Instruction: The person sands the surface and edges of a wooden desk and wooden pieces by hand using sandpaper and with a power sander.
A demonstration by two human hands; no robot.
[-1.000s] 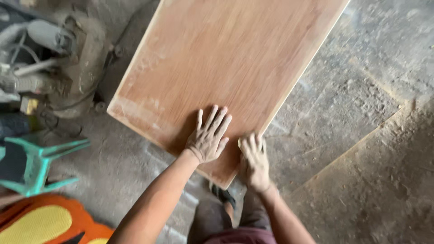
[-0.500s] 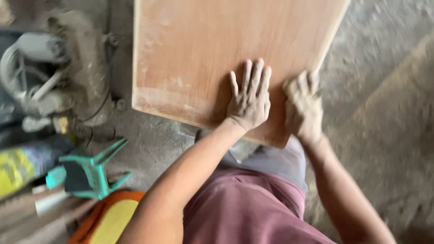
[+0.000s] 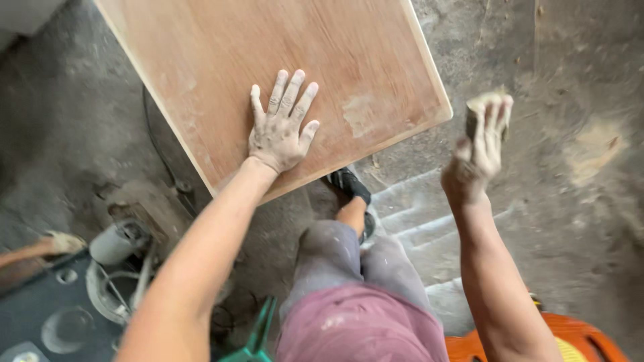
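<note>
the plywood board runs off the frame at 12 o'clock, smooth and dusty. left hand lies splayed flat on it; right hand, at 3 o'clock, grips a half-hidden sanding block.

No packages, labels, signs or screens, as far as visible.

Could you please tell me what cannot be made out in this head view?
- Wooden board: far end cut off by the top edge.
- Block in the right hand: blurred, fingers cover it.
- Board's support: hidden beneath it.
- Left hand: lies flat on the board.
</note>
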